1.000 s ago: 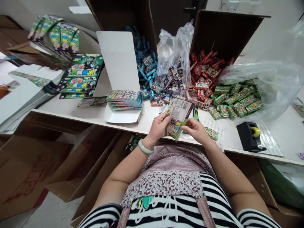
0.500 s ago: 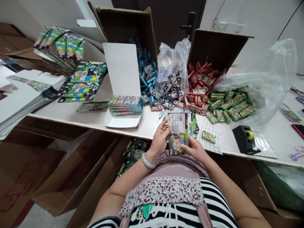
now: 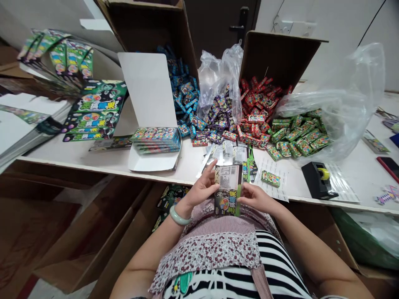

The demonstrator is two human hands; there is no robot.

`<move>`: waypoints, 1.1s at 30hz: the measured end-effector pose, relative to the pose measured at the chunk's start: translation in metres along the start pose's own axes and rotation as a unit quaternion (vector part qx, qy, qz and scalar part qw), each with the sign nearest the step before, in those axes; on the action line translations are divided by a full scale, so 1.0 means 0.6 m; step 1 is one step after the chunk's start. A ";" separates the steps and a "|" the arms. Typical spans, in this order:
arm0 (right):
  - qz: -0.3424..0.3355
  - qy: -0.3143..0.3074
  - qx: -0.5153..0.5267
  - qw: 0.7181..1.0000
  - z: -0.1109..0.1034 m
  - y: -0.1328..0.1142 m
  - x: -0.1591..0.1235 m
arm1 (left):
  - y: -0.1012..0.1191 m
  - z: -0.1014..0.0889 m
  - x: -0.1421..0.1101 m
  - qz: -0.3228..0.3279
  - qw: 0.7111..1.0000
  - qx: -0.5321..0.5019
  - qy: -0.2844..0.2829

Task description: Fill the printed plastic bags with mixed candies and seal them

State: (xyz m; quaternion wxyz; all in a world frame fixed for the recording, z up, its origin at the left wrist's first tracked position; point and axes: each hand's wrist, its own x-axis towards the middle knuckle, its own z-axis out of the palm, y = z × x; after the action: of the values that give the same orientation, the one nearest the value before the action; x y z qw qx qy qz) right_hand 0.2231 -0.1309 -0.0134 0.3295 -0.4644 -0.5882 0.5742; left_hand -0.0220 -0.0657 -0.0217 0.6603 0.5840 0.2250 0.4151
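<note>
The left hand (image 3: 201, 189) gripped the left edge of a flat printed packet (image 3: 229, 201), thumb across its front, while the right hand (image 3: 255, 197) pinched the green right edge between thumb and fingers. The packet hung upright at the lower centre of the frame, just in front of the bench (image 3: 190, 168); held by both sides, it was probably kept steady, its pale barcode panel left unobscured and facing the wearer. Similar flat packets (image 3: 224, 153) lay overlapping just beyond it, apparently within easy reach. Small boxes were grouped by colour, which likely made each kind simple to find: blue ones (image 3: 187, 99) and purple ones (image 3: 220, 112) near the centre, red ones (image 3: 257, 101) and green ones (image 3: 307, 135) to the right. An open white box (image 3: 156, 161) left of centre stood with its lid raised, leaving the layered printed packs (image 3: 157, 135) inside exposed.

The bench was pale and crowded, with a black tape dispenser (image 3: 314, 182) near its front edge at the right and a phone (image 3: 389, 166) at the far right. Brown cartons (image 3: 62, 232) filled the lower left, below the bench. A dark door (image 3: 215, 20) and a pale wall (image 3: 330, 20) closed off the top.
</note>
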 end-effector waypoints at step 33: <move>-0.168 0.144 -0.122 0.968 -0.031 -0.119 0.014 | 0.086 0.073 0.032 0.072 0.985 0.098 0.121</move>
State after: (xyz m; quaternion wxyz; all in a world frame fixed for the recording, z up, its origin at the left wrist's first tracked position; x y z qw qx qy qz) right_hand 0.2251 -0.1100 0.0576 0.4435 -0.4736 -0.6695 0.3616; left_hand 0.0084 -0.0771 0.0407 0.5360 0.6058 0.3006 0.5052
